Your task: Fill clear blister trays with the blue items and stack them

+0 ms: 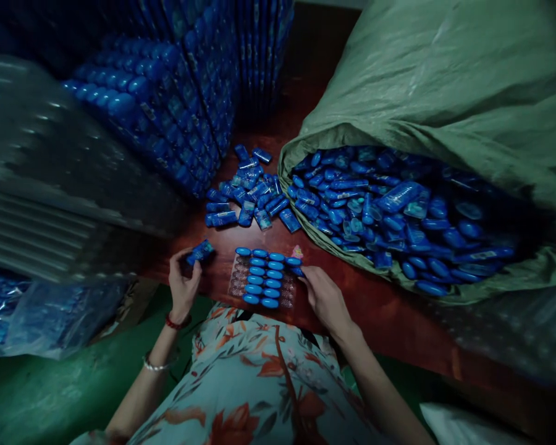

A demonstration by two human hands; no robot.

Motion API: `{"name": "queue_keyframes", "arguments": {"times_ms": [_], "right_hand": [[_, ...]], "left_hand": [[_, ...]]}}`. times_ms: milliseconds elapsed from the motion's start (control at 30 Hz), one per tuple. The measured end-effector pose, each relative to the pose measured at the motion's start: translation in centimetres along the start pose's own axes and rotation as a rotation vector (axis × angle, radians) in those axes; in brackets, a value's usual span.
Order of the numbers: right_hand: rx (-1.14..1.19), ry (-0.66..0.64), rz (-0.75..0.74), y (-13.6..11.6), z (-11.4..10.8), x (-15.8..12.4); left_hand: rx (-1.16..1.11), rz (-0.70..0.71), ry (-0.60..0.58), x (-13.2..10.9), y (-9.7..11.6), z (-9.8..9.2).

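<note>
My left hand (184,285) is closed around a small blue bottle (201,252) at the left of the table. A clear plastic tray (238,279) lies at the table's front edge, right before my body. Blue bottles (260,272) stand in it in two middle columns, with more along its far row. At the tray's right side my right hand (325,298) pinches another blue bottle (296,271), partly hidden by the fingers. Beyond the tray, a loose pile of blue bottles (254,185) lies on the table.
A large green woven sack (426,99) lies open at the right, full of blue bottles (370,198). Stacked filled trays (167,105) rise at the back left. Stacks of clear trays (41,136) stand at the left edge. The reddish table (370,321) runs beneath.
</note>
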State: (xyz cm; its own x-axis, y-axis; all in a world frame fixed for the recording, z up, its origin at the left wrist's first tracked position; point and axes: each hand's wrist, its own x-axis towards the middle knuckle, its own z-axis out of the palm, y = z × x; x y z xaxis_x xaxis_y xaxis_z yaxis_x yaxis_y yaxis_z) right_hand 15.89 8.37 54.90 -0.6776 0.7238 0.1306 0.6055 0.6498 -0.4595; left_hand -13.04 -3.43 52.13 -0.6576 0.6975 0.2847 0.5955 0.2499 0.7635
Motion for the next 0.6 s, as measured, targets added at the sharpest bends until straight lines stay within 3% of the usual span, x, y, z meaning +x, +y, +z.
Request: {"name": "queue_keyframes", "arguments": {"times_ms": [67,167,367,467,600], "right_hand": [[-0.161,-0.113,-0.075,-0.4,-0.6,0.7],[-0.307,-0.248,-0.163,-1.1,-1.7,1.9],[-0.307,-0.367,-0.294,-1.3,-2.8,4.4],[-0.306,-0.331,-0.310,-0.9,-2.4,4.7],[-0.248,-0.167,-0.279,-0.1,-0.8,4.0]], "left_hand": [[-0.036,0.002,-0.058,-1.0,1.6,-0.6],[-0.034,0.113,-0.219,-2.1,3.4,-1.1],[0.083,0.433,-0.455,-0.8,3.7,-0.6],[0.172,0.578,-0.576,0.8,3.4,-0.8],[0.246,0.723,-0.665,1.9,3.2,-0.8]]}}
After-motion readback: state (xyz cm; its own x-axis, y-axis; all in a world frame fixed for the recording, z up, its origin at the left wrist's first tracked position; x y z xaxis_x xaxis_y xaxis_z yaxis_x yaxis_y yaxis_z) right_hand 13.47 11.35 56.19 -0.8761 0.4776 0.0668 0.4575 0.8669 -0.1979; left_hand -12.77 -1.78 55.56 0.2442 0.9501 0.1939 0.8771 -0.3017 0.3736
